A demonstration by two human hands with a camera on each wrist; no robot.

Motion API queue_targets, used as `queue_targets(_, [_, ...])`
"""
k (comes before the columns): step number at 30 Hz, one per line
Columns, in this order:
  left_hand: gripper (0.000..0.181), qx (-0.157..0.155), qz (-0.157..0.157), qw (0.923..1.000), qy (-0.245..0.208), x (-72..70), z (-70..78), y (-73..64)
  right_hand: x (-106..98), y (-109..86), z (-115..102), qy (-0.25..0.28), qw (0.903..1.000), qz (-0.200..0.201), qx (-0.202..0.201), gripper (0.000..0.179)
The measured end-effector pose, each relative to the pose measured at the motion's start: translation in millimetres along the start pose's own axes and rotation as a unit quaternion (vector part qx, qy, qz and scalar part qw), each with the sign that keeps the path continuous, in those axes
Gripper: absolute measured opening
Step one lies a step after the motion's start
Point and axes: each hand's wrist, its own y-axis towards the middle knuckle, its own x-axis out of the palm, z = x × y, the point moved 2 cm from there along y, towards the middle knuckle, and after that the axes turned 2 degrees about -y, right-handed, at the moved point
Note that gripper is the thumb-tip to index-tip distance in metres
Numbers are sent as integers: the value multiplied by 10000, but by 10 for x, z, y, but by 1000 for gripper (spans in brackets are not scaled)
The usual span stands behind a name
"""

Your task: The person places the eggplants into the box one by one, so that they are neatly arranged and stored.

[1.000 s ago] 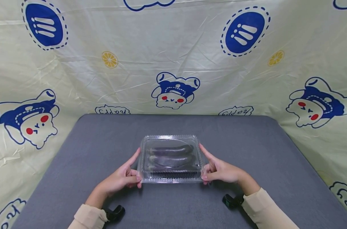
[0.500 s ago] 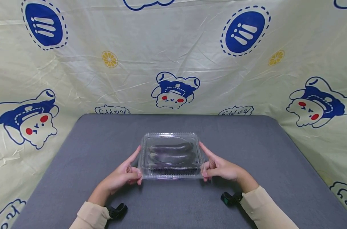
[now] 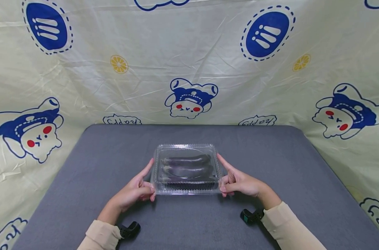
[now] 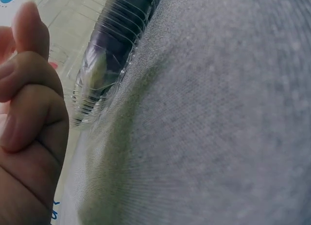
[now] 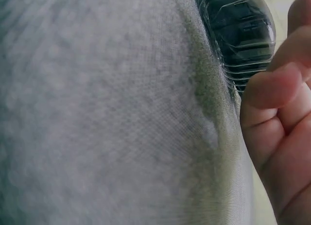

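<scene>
A clear plastic clamshell box [image 3: 187, 190], its lid down, lies in the middle of the grey table. Inside it dark purple eggplants [image 3: 187, 171] are lined up crosswise; one with a greenish end [image 4: 99, 64] shows through the ribbed wall in the left wrist view. My left hand [image 3: 131, 192] pinches the box's near left corner, thumb at the rim and index finger stretched along the side. On the opposite side my right hand [image 3: 241, 184] holds the near right corner the same way. The ribbed box end [image 5: 245, 40] appears beyond the curled fingers in the right wrist view.
Grey cloth covers the table [image 3: 189, 222], whose far edge meets a pale printed curtain [image 3: 189, 45]. That curtain also hangs along both sides. A black wrist strap [image 3: 130, 230] sits at the left sleeve and another black strap [image 3: 251, 216] at the right one.
The box has shifted a little away from me, toward the far edge, with both hands moving along at its sides. Over the last half second it has barely moved.
</scene>
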Motion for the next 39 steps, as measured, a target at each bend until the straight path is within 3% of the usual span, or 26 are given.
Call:
queue_targets(21, [94, -13, -35, 9999, 158, 11, 0, 0, -9, -1, 13, -61, 10000, 42, 47, 111])
queue_targets(39, [94, -251, 74, 9992, 302, 12, 7, 4, -2, -2, 11, 31, 9998, 158, 89, 110])
